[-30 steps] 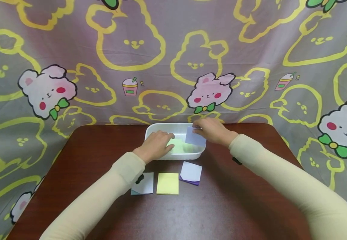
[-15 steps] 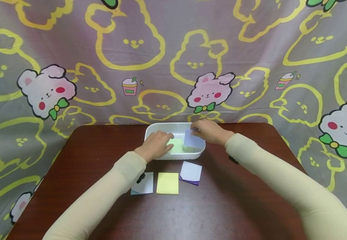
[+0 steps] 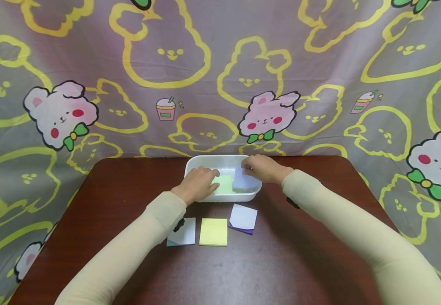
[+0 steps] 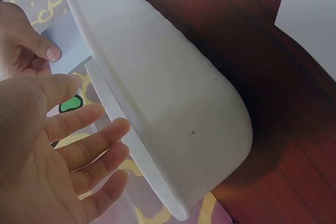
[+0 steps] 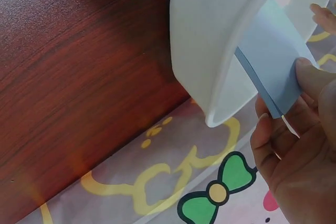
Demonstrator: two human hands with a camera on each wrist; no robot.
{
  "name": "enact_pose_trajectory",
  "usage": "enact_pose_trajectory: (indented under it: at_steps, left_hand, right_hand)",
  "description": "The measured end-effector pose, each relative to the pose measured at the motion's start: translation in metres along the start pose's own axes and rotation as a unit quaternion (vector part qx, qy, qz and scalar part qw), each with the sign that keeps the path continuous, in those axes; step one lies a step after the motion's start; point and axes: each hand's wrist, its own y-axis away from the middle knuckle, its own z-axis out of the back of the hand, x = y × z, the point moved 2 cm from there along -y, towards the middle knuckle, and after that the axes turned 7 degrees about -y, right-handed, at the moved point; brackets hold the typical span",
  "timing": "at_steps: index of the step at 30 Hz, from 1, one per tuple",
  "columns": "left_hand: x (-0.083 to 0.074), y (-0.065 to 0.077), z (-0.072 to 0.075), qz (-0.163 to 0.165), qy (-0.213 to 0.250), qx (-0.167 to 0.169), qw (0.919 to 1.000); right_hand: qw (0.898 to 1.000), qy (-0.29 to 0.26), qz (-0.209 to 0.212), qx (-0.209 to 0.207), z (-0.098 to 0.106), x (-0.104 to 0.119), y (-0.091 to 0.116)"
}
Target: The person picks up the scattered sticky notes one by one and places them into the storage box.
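1. While a blue pad [image 3: 245,179] dips into the right end of a white tray [image 3: 228,198], the right hand [image 3: 265,167] pinches it.
2. Beside a green pad [image 3: 224,185], the left hand [image 3: 197,184] hangs loose.
3. Nearer, three pads [image 3: 213,232] lie on the bench [image 3: 243,271].

Head view mod. bright — pale glare on table [image 3: 239,267], dark shadow by R sleeve [image 3: 331,207] — detail sl. soft.
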Motion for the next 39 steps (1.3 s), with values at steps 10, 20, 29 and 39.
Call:
enact_pose_trajectory:
  at_steps: [10, 20, 29, 39]
  left_hand:
    - [0.001, -0.003, -0.002, -0.003, -0.006, -0.001, 1.0000]
    - [0.002, -0.004, -0.005, 0.003, -0.001, 0.009, 1.0000]
    - [0.004, -0.005, -0.009, 0.006, 0.004, 0.012, 0.9999]
    - [0.009, -0.006, -0.011, 0.014, 0.006, 0.023, 0.9996]
  right_hand:
    - [1.000, 0.008, 0.002, 0.017, -0.004, -0.003, -0.006]
    - [0.999, 0.023, -0.024, 0.028, -0.006, -0.002, -0.010]
    - [0.998, 0.019, -0.056, 0.025, -0.010, -0.008, -0.016]
    - [0.998, 0.020, -0.052, 0.009, -0.013, -0.012, -0.021]
